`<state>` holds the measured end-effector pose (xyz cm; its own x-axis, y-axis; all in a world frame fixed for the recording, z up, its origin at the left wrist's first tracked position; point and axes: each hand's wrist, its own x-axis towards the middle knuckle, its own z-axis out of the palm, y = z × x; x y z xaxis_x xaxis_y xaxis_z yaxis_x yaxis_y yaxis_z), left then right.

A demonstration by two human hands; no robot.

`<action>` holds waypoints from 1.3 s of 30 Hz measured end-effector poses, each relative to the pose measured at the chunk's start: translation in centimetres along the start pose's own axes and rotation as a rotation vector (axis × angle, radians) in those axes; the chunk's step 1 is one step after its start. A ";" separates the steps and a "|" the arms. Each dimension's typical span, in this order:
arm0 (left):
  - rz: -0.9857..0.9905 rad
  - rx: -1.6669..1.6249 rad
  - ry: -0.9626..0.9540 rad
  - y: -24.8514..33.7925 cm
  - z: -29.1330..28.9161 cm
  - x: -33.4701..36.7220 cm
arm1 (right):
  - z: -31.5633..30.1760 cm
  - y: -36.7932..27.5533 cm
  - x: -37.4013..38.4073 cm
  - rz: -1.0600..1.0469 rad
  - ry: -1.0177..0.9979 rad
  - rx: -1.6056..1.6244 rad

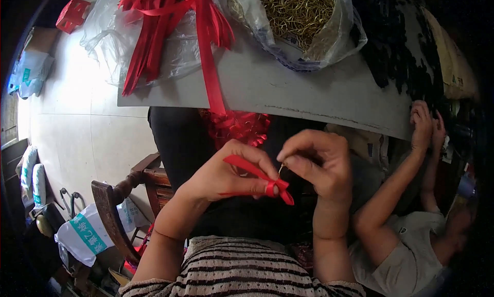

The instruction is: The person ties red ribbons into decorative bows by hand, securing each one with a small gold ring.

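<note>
My left hand [226, 171] pinches a small looped piece of red ribbon [284, 194] between thumb and fingers, above my lap. One flat ribbon end sticks out over the back of the thumb. A thin gold wire tie [281, 171] rises from the ribbon's loop. Its upper end is between the thumb and forefinger of my right hand [324, 166], which is closed in a pinch. Beneath my hands, a heap of shiny red ribbon pieces with gold bits [239, 128] lies at my lap, by the table edge.
On the grey table [247, 86] lie a bundle of long red ribbons [154, 45] on clear plastic and a bag of gold wire ties [298, 11]. Black strips [393, 45] spread at right, near another person's hands [422, 124]. A wooden chair arm [110, 209] stands at left.
</note>
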<state>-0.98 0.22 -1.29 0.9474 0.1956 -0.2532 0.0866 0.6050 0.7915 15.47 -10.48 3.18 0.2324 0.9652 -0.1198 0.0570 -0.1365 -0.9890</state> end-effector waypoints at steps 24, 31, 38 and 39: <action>0.225 0.057 0.001 0.2 -0.1 -0.5 | 0.5 -0.1 -1.0 0.230 -0.100 0.187; 0.148 0.039 0.094 -0.7 0.4 -0.5 | 2.1 0.9 -1.7 -0.117 0.101 -0.315; 0.284 0.146 0.324 -2.4 1.2 -0.2 | 2.7 2.1 -2.7 -0.163 0.221 -0.194; 0.287 0.217 0.410 -2.4 1.4 -0.5 | 2.8 2.1 -2.6 -0.164 0.219 -0.187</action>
<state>-1.20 -2.41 -2.25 0.7486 0.6403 -0.1721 -0.0546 0.3182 0.9465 12.25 -12.67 1.19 0.4073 0.9097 0.0813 0.2837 -0.0414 -0.9580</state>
